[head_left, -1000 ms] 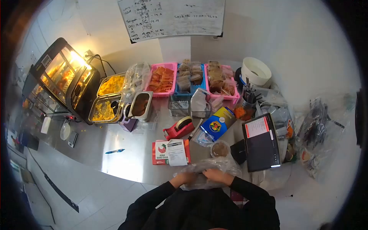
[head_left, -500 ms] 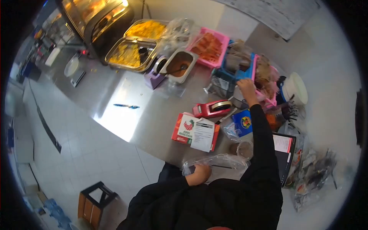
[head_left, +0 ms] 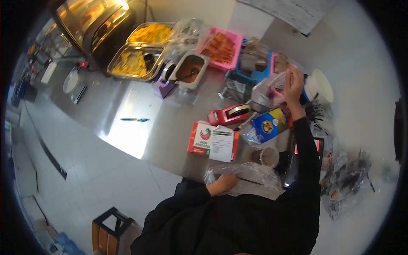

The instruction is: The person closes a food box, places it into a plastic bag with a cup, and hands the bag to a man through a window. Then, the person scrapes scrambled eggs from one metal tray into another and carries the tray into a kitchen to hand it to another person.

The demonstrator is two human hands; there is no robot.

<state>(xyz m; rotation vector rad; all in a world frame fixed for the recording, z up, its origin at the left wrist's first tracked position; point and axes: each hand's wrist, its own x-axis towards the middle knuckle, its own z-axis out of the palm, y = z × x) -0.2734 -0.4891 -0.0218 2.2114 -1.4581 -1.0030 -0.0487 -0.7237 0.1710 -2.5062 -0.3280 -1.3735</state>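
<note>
My left hand (head_left: 225, 184) is closed on the edge of a clear plastic bag (head_left: 255, 176), which lies along the counter's near edge with a dark straw in it. Raised above the pink basket at the right, my right hand (head_left: 294, 83) pinches a thin clear bag (head_left: 267, 90). Beside the large bag stands a clear cup (head_left: 269, 157) with brown contents. A red and white box (head_left: 212, 141) with a paper slip on it is left of the cup, and a blue packet (head_left: 268, 126) lies below my right hand.
A red tape dispenser (head_left: 229, 114) sits mid-counter, with a pen (head_left: 135, 120) to its left. Behind are yellow food trays (head_left: 131, 63), a sauce pan (head_left: 190, 71), a pink basket (head_left: 221, 47) and a purple dispenser (head_left: 163, 83). A stool (head_left: 111, 231) stands on the floor.
My right hand has moved right and up from beside the blue basket, lifting the thin bag. My left hand has shifted slightly right, still on the large bag. The blue packet has turned.
</note>
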